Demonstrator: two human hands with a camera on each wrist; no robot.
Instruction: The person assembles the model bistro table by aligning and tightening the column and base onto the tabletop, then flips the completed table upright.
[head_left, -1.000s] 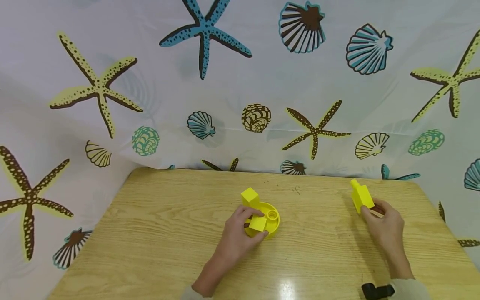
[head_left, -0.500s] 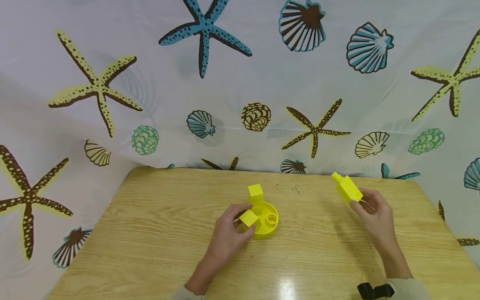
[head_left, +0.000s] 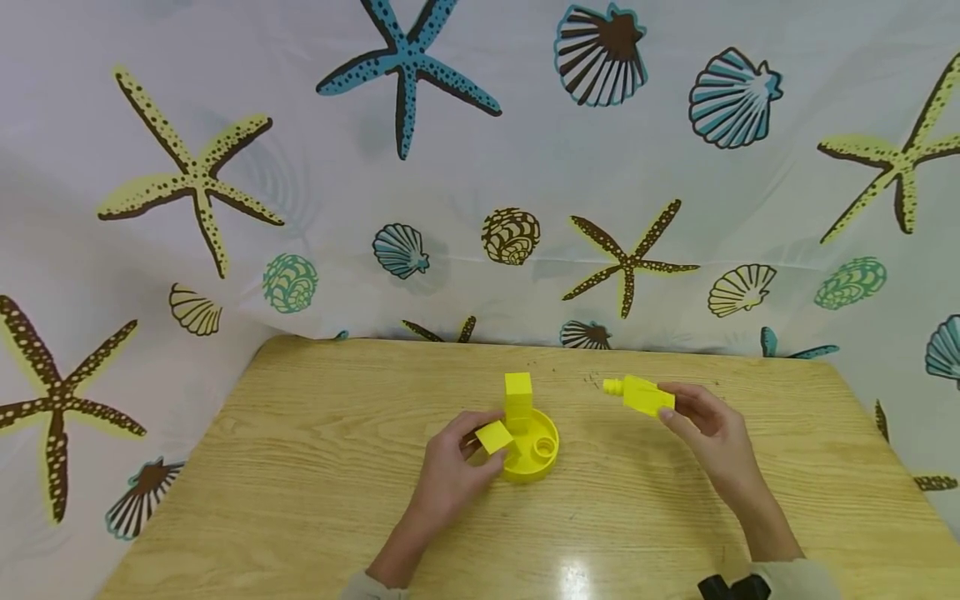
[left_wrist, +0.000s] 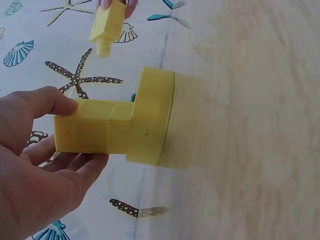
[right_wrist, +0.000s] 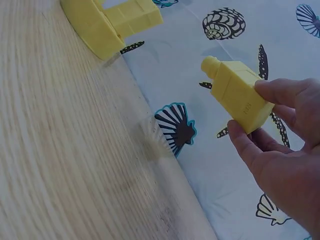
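My left hand [head_left: 447, 471] grips a yellow rectangular block [head_left: 494, 437] that stands up from a round yellow base [head_left: 553, 467]; in the left wrist view thumb and fingers lie on either side of the block [left_wrist: 82, 131]. A second yellow block [head_left: 517, 393] rises from the far side of that base. At the base's right is a small ring-shaped socket [head_left: 544, 448]. Held in the air to the right, a yellow bottle-shaped piece [head_left: 643, 396] is pinched by my right hand [head_left: 716, 437]. Its narrow ridged neck [right_wrist: 210, 66] points left, toward the base but apart from it.
Everything is over a light wooden table [head_left: 315, 467]. A white curtain [head_left: 465, 183] printed with starfish and shells hangs behind the table and along both sides. Something black [head_left: 735, 587] is worn at the right wrist.
My right hand has moved left, tipping the bottle-shaped piece from near upright to nearly level. The left hand has shifted slightly left with its block, and the far block now stands further right.
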